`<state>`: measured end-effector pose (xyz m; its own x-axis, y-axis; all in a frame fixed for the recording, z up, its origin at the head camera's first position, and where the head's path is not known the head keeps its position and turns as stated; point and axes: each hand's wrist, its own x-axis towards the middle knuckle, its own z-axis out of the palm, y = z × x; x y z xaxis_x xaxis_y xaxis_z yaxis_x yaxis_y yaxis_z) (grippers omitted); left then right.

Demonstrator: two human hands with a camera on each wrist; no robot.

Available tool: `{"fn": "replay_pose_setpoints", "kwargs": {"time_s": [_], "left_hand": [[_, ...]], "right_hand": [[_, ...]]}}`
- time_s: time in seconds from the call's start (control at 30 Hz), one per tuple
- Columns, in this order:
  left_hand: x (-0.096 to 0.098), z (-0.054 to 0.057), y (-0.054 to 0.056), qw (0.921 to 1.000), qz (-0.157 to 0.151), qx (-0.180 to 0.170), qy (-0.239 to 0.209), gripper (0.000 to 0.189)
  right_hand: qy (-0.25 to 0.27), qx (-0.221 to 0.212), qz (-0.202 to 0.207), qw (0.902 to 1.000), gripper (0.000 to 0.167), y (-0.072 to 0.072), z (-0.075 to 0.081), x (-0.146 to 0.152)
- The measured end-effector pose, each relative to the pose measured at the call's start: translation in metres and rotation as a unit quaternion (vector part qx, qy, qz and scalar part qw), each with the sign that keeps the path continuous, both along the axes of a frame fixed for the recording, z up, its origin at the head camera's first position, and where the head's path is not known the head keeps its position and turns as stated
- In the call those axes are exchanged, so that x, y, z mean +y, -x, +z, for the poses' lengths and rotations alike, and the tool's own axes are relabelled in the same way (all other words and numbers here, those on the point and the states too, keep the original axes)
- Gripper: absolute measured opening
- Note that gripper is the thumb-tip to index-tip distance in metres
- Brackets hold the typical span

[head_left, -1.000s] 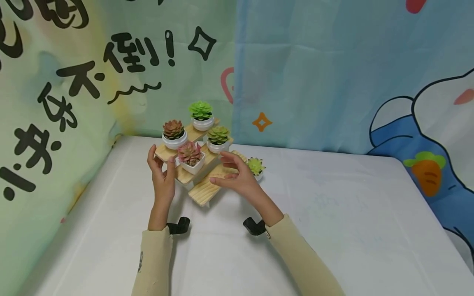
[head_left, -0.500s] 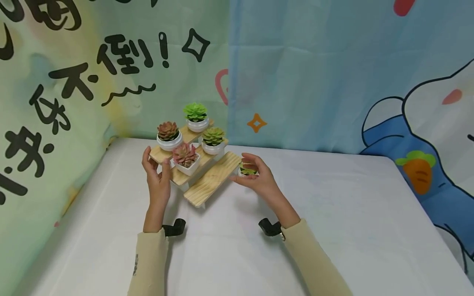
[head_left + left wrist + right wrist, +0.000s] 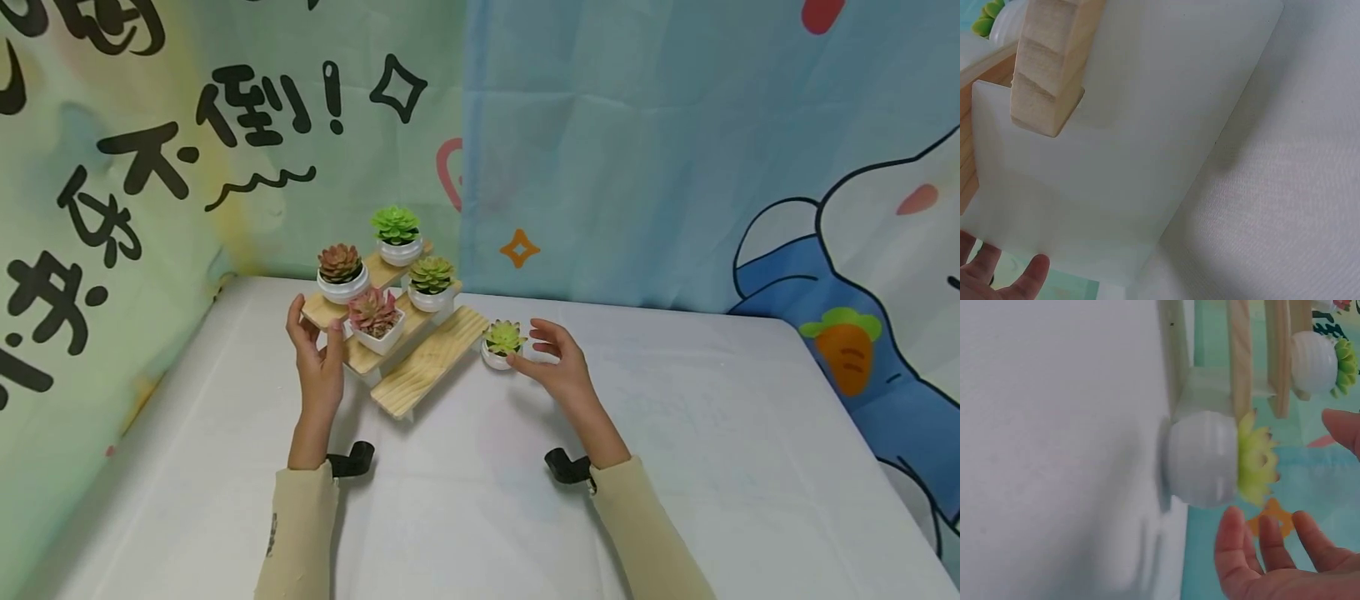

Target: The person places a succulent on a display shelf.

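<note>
A three-step plant stand [image 3: 431, 362] with pale wooden shelves and white side panels [image 3: 1116, 187] stands on the table. My left hand [image 3: 318, 371] grips its left end, fingertips over the panel's edge in the left wrist view. Two potted succulents, one brown [image 3: 341, 265] and one bright green [image 3: 397, 227], sit on the top shelf. The middle shelf bears a pink succulent [image 3: 374, 313] and a green one [image 3: 431, 276]; the lowest shelf is bare. Right of the stand, a yellow-green succulent [image 3: 503, 338] in a round white pot [image 3: 1204, 459] rests on the table. Beside it, my right hand [image 3: 561, 367] is spread, fingers apart.
White cloth covers the table [image 3: 465, 508]. A green printed curtain [image 3: 285, 233] hangs behind and to the left, and a blue one [image 3: 637, 208] closes off the back and right. Each wrist wears a black camera mount [image 3: 568, 467].
My right hand has moved right from over the stand, passing around the yellow-green succulent to that pot's right side. The left hand keeps its place on the stand; the view has shifted slightly.
</note>
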<state>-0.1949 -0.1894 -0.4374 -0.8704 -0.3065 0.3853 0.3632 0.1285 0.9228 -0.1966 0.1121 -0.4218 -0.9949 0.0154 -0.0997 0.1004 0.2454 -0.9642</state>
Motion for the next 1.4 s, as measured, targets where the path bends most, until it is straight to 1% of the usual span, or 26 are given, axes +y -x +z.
{"fn": "replay_pose_setpoints", "kwargs": {"time_s": [0.1,0.17,0.3,0.43,0.6,0.9,1.07,1.23,1.4], "left_hand": [[-0.001,0.0,0.001,1.0,0.0,0.002,0.0,0.06],[-0.002,-0.001,0.002,1.0,-0.002,0.003,-0.001,0.06],[-0.001,-0.002,0.003,1.0,-0.005,0.002,-0.006,0.06],[-0.002,-0.003,0.003,1.0,-0.005,0.004,-0.007,0.061],[-0.002,-0.001,0.002,1.0,-0.003,0.006,-0.004,0.06],[-0.003,-0.004,0.003,1.0,-0.004,-0.001,-0.001,0.061],[-0.002,-0.005,0.003,1.0,-0.001,0.0,0.004,0.061],[-0.003,-0.004,0.003,1.0,-0.003,-0.001,0.004,0.061],[-0.002,-0.004,0.002,1.0,-0.004,0.0,0.004,0.06]], "right_hand": [[-0.006,-0.034,0.011,0.9993,0.073,0.004,-0.004,0.0],[-0.005,-0.056,0.027,0.9981,0.075,0.008,-0.008,0.0],[0.001,-0.084,0.042,0.9956,0.075,0.015,-0.016,0.001],[-0.006,-0.084,0.044,0.9955,0.074,0.02,-0.021,-0.001],[-0.023,-0.083,0.045,0.9953,0.073,0.026,-0.022,-0.004],[-0.043,-0.083,0.053,0.9941,0.078,0.035,-0.025,-0.008],[-0.043,-0.082,0.057,0.9941,0.077,0.036,-0.026,-0.007],[-0.042,-0.084,0.052,0.9942,0.077,0.037,-0.027,-0.006],[-0.054,-0.076,0.056,0.994,0.079,0.039,-0.028,-0.007]]}}
